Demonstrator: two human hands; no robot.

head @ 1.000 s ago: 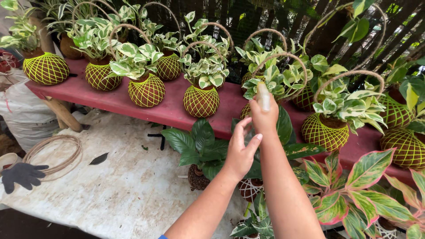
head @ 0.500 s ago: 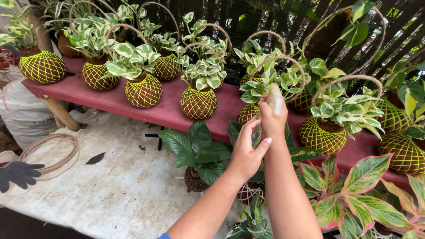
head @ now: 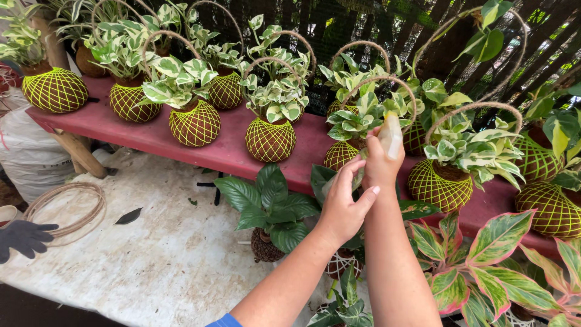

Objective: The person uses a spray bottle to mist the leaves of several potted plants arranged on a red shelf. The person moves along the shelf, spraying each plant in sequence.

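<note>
Right hand: fingers closed around small spray bottle.
Left hand: fingers open, cupped beneath.
Aim: mist variegated plant evenly, bottle upright.

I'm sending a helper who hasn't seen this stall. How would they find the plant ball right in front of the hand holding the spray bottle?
Start at the long red shelf lined with variegated plants in brown moss balls netted in yellow string. Follow it to where the right hand lifts a pale translucent spray bottle. The ball just left of that hand, partly hidden by the left hand, is lower and smaller-looking than its neighbours.
</note>
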